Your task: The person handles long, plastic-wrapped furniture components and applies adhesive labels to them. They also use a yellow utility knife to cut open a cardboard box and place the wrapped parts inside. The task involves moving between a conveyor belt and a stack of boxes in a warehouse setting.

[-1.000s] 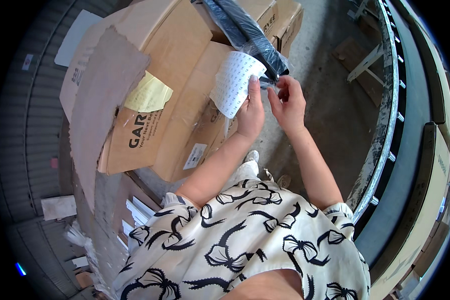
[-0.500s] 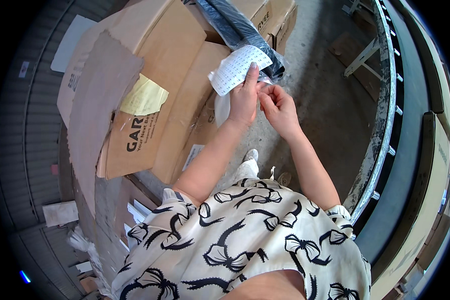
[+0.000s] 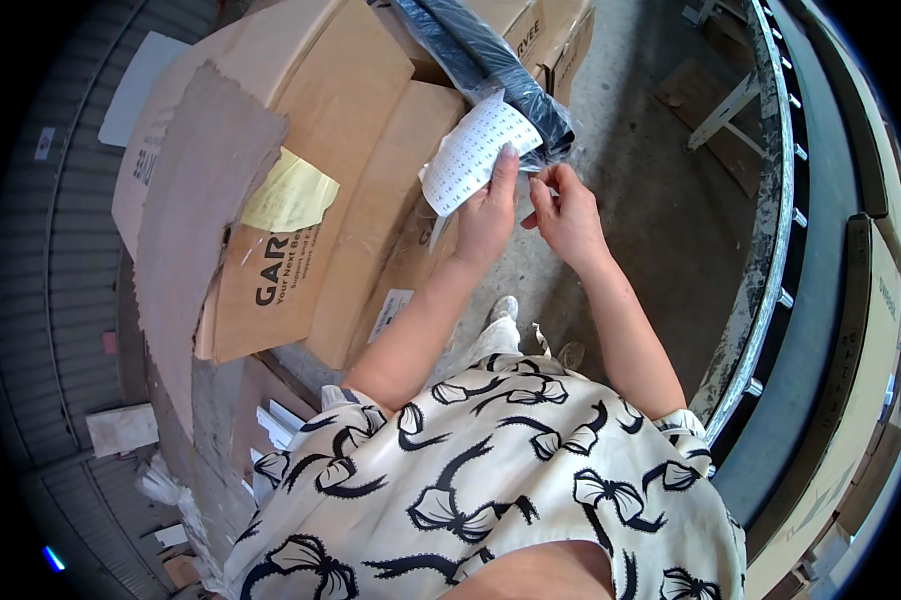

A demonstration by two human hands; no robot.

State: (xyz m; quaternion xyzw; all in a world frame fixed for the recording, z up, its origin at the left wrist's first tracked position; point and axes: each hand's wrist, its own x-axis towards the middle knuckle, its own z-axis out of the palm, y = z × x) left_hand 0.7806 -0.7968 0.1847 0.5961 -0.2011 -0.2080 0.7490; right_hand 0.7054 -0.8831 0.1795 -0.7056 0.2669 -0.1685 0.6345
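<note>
My left hand (image 3: 490,212) is closed on a white sheet of small printed stickers (image 3: 483,143), its thumb pressed on the sheet's face. The sheet curls, and a strip of it hangs below. Just to the right is my right hand (image 3: 568,218), its fingers bent and pinched together; what they hold, if anything, is too small to make out. Behind both hands lies a long black item in clear plastic wrap (image 3: 491,65), its near end beside the sheet.
Large brown cardboard cartons (image 3: 356,150) stand at the left and far side, one with a yellow paper (image 3: 291,192) on it. A torn cardboard piece (image 3: 196,200) leans at their left. A curved conveyor rail (image 3: 771,220) runs along the right, with long cartons (image 3: 861,330) beyond it.
The sticker sheet has tilted and curled more in my left hand. My right hand has drawn slightly right, away from the left, and turned at the wrist.
</note>
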